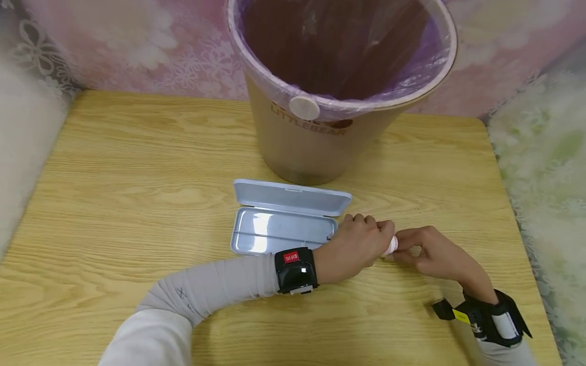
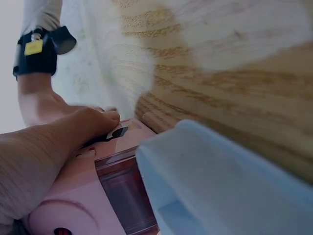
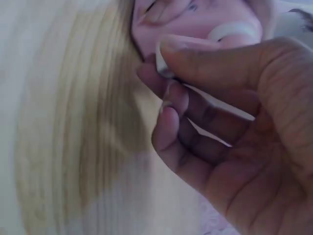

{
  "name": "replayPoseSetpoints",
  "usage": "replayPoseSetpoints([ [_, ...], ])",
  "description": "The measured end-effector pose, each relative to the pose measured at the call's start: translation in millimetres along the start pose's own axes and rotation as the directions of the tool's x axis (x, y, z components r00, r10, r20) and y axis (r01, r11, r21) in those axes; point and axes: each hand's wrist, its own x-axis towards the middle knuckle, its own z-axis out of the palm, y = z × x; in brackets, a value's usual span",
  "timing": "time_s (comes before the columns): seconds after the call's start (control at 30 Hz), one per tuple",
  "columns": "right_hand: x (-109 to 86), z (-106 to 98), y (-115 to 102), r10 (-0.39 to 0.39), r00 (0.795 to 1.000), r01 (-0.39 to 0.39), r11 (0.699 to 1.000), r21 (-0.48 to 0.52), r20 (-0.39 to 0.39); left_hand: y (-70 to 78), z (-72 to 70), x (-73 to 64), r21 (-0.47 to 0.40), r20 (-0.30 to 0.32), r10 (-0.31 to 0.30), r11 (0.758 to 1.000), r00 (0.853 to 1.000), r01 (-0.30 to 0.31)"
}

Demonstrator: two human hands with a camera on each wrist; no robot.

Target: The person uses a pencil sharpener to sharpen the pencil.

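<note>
My left hand (image 1: 354, 249) grips a pink box-like device that looks like a pencil sharpener (image 2: 73, 181). A dark see-through window shows on its side in the left wrist view, and the thumb lies along its top. Mostly the left hand hides it from the head view. My right hand (image 1: 432, 251) is close against its right end, thumb and fingertips pinching a small white piece (image 3: 162, 62). Whether that piece is joined to the pink body, I cannot tell. Beside the left hand lies a light blue pencil case (image 1: 249, 243), its lid (image 1: 293, 198) raised.
Behind the pencil case stands a tall beige bin (image 1: 311, 152) lined with a purple plastic bag (image 1: 426, 71). Everything rests on a wood-grain table (image 1: 137, 203). Floral cloth (image 1: 192, 51) hangs or lies beyond its back edge.
</note>
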Motion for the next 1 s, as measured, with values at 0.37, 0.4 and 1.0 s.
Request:
replayPoseSetpoints([
  [0.37,-15.8,-38,-36,-0.163,0.980,0.173,0.981,0.086,-0.118,-0.2,0.7,1.9,-0.001,-0.020,0.020,1.000,1.000,-0.020],
  [0.4,-12.9,-40,-34,-0.186,0.974,0.197,0.977,0.082,-0.128,-0.5,0.5,1.9,0.001,-0.018,0.020,1.000,1.000,-0.020],
  [1.0,11.1,-62,-22,-0.173,0.982,0.170,0.985,-0.043,-0.082,-2.5,-2.8,-0.4,0.013,-0.023,0.010,1.000,1.000,-0.010],
])
